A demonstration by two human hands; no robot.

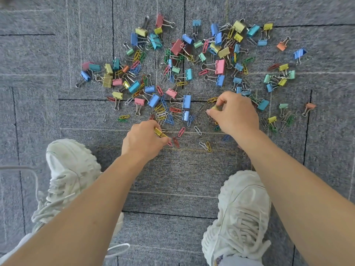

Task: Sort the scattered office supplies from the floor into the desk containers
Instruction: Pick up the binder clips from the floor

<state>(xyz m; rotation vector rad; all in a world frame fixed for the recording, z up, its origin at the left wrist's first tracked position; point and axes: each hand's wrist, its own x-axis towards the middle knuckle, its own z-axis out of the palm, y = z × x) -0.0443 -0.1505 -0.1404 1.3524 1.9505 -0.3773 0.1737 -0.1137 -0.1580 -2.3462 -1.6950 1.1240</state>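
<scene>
Barely started tbh: binder clips [186, 101] and paper clips [161, 112] are all over the carpet [172, 179]. Left hand [144, 140] grips a gold binder clip [159, 133], right hand [235, 114] pinches a yellow binder clip [214, 108]. Desk containers aren't in view.

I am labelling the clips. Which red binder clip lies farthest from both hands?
The red binder clip highest in the view, handles pointing right; the larger red clip sits lower, nearer the left hand and right hand.
</scene>
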